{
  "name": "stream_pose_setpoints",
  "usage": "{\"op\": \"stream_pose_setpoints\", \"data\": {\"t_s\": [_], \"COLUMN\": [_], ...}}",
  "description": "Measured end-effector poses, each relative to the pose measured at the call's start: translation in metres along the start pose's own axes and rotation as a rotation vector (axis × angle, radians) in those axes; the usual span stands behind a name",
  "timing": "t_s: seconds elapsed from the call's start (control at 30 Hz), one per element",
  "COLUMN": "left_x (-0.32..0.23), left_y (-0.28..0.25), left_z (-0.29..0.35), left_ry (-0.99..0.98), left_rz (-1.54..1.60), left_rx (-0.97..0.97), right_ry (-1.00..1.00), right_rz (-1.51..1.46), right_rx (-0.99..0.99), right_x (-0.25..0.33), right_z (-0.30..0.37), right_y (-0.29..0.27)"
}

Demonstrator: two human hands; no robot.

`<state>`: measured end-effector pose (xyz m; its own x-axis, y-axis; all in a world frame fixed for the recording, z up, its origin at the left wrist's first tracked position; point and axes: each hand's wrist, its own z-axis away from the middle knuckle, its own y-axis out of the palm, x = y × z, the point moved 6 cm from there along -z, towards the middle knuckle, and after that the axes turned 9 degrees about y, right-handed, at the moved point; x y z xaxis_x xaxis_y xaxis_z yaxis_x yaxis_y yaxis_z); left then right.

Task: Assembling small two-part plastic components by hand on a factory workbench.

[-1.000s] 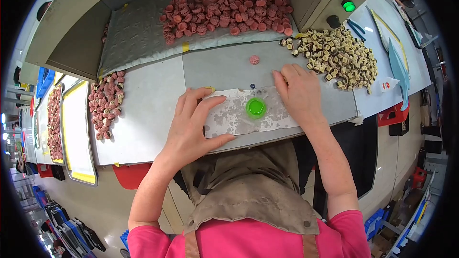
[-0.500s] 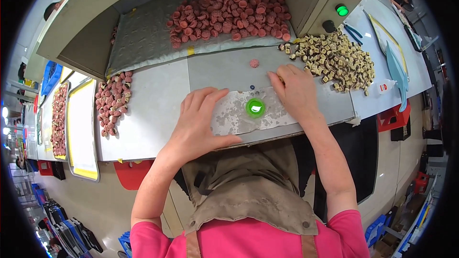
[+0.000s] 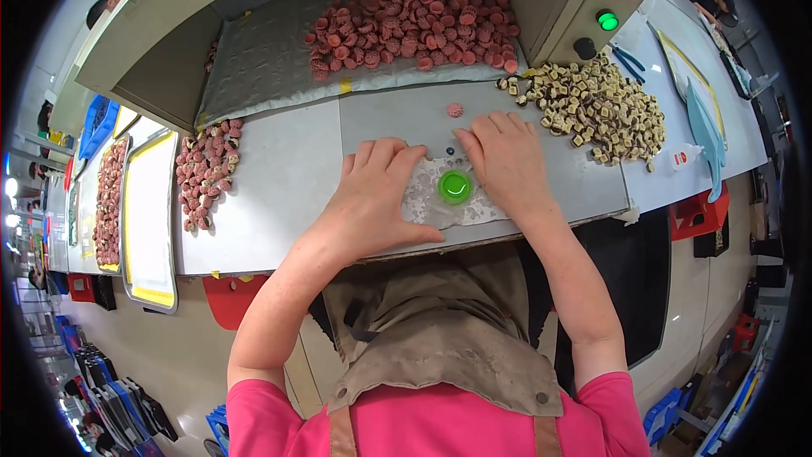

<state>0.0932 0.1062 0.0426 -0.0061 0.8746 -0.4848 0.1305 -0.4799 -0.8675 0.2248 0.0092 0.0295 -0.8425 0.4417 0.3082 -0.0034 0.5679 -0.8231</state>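
My left hand (image 3: 368,196) rests on the left part of a white, grey-blotched sheet (image 3: 420,203) at the bench's front edge, thumb stretched apart from the fingers. My right hand (image 3: 510,165) lies over the sheet's right end, fingers forward and thumb out to the left; nothing shows in it, though its palm side is hidden. Between both hands stands a small, round, bright green pot (image 3: 454,187). A tiny dark bead (image 3: 450,151) lies just beyond it. Farther off sits a single pink raspberry-shaped shell (image 3: 455,110).
A heap of hollow pink shells (image 3: 423,25) fills the lit box's grey mat (image 3: 262,68). Cream-and-brown pieces (image 3: 600,110) are piled at right, near blue-handled pliers (image 3: 628,61) and a white bottle (image 3: 683,156). Joined pink-and-cream pieces (image 3: 205,173) lie left, beside a yellow-edged tray (image 3: 150,220).
My left hand has moved right, nearer the green pot. My right hand has shifted left and its fingers have spread; the yellowish bit seen at its fingertips no longer shows.
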Motion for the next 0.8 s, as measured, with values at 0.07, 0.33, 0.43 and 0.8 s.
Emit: {"op": "stream_pose_setpoints", "data": {"t_s": [0.07,0.33,0.43,0.8], "left_x": [-0.0005,0.0015,0.0024,0.0081], "left_y": [-0.0012,-0.0010,-0.0021,0.0045], "left_z": [-0.0002,-0.0017,-0.0034,-0.0035], "left_ry": [-0.009,0.036,0.060,0.039], "left_rz": [-0.007,0.002,0.028,0.061], "left_rx": [0.017,-0.007,-0.048,-0.036], "right_ry": [-0.009,-0.006,0.000,-0.035], "right_rz": [-0.025,-0.091,-0.093,-0.108], "right_rx": [0.000,0.033,0.039,0.011], "right_x": [0.0010,0.0009,0.0013,0.0040], "right_z": [-0.0014,-0.0046,-0.0050,-0.0045], "right_y": [0.0018,0.0048,0.0064,0.0055]}}
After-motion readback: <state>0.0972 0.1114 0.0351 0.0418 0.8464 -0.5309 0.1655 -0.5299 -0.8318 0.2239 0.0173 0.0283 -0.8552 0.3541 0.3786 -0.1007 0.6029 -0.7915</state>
